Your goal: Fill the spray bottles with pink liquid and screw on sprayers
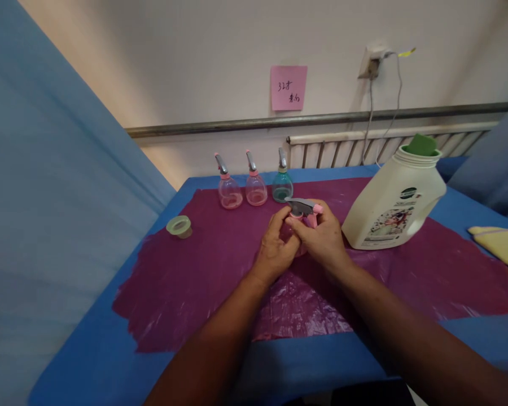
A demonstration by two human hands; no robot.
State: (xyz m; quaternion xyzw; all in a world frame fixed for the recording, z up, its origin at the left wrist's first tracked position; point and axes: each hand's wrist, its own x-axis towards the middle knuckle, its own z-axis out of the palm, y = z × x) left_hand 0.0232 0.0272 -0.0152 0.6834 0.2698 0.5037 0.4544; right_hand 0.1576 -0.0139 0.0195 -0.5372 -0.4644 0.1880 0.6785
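Note:
Between my two hands is a pink spray bottle [297,247] with a grey and pink trigger head [303,206]. My left hand [276,246] is closed round the bottle's left side, its fingers near the neck. My right hand [322,235] grips the trigger head and collar from the right. Most of the bottle's body is hidden by my hands. Behind them stand two pink spray bottles [230,193] [256,189] and one teal spray bottle [283,186], each with some liquid at the bottom.
A large cream jug [392,208] with a green piece in its mouth stands right of my hands. A small pale green cup [179,226] is at left, a yellow cloth [502,243] far right. Purple plastic sheeting [186,293] covers the blue bed [88,361]; a rail [237,125] runs behind.

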